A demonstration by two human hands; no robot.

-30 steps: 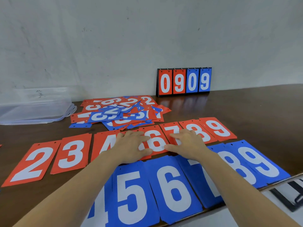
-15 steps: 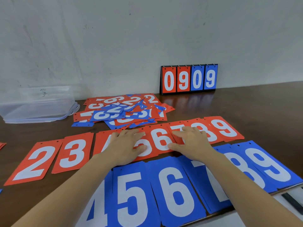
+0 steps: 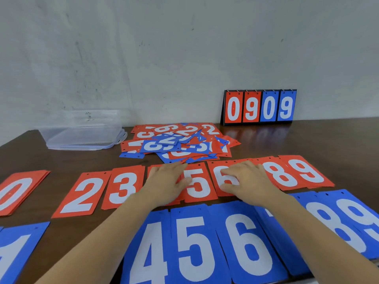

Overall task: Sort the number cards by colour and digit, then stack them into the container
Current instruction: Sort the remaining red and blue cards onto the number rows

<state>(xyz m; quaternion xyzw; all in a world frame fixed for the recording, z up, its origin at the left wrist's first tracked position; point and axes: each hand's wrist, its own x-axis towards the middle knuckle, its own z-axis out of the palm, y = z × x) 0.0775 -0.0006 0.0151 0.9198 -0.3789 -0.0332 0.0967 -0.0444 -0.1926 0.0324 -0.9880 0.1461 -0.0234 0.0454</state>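
Note:
A row of red number cards lies across the dark table: 0 (image 3: 14,193), 2 (image 3: 82,194), 3 (image 3: 124,186), 5 (image 3: 199,184), 6 (image 3: 220,177), 8 (image 3: 281,175), 9 (image 3: 307,171). My left hand (image 3: 166,184) lies flat on the red 4, hiding it, its fingertips beside the 5. My right hand (image 3: 249,181) rests flat over the red 6 and 7. Nearer me runs a blue row with 1 (image 3: 14,251), 4 (image 3: 149,251), 5 (image 3: 194,247), 6 (image 3: 248,244), 8 (image 3: 328,220), 9 (image 3: 361,216). An unsorted red and blue pile (image 3: 180,141) lies behind.
A clear plastic container (image 3: 82,130) stands at the back left against the wall. A small flip scoreboard (image 3: 258,107) reading 0909 stands at the back right. The table's near edge runs under the blue row.
The view swung left, bringing the red 0 and blue 1 into sight. My left hand slid left off the red 5, which now shows fully; my right hand stays on the 6 and 7.

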